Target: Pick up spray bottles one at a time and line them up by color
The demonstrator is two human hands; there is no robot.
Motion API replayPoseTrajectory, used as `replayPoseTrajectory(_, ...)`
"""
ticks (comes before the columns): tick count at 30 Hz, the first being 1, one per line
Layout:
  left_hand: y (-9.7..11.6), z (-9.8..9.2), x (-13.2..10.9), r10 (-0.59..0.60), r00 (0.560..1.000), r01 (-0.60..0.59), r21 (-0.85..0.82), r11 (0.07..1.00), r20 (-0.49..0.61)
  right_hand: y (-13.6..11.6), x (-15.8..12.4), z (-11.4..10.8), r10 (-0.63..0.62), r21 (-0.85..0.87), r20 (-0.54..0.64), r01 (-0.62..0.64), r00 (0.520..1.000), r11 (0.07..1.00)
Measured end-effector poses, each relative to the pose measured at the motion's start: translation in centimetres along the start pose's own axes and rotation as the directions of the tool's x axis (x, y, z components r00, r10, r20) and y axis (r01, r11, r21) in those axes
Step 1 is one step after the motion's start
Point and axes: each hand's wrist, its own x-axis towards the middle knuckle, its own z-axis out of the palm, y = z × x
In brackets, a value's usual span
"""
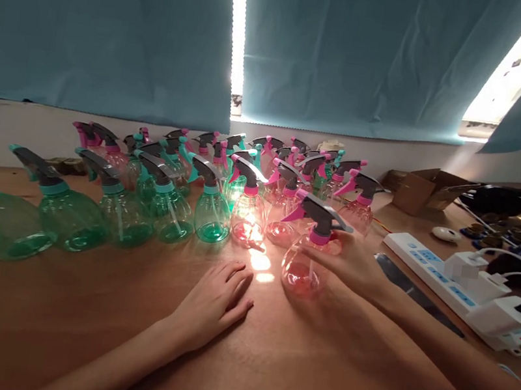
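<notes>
My right hand (351, 262) is wrapped round a pink spray bottle (301, 264) with a grey and pink trigger head, which stands upright on the wooden table (121, 324). My left hand (213, 303) lies flat on the table just left of that bottle, fingers stretched out and holding nothing. Behind both hands stand several more spray bottles: green ones (211, 210) to the left and pink ones (248, 216) in the middle and right.
A white power strip (427, 264) with plugged-in adapters lies at the right. A cardboard box (420, 188), a dark tool (502, 199) and small items sit at the back right. Blue curtains (120, 21) hang behind, sunlight showing through the gaps.
</notes>
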Motion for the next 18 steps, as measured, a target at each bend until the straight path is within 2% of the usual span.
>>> replayPoseTrajectory(3,0.9,0.7,1.2,0.041,0.999,-0.041,-0.033,0.999,-0.008,2.8,1.1,-1.0,-0.016,-0.190,-0.120,-0.007,0.993,0.982)
replayPoseTrajectory(7,1.5,1.7,2.7,0.053,0.999,-0.053,-0.052,0.997,-0.010,5.3,3.2,-1.3,0.040,-0.280,-0.114,-0.070,0.993,0.957)
replayPoseTrajectory(18,1.4,2.7,5.3,0.033,0.999,-0.033,-0.043,0.999,0.017,6.7,6.5,-0.5,0.174,-0.374,-0.196,-0.237,0.965,0.897)
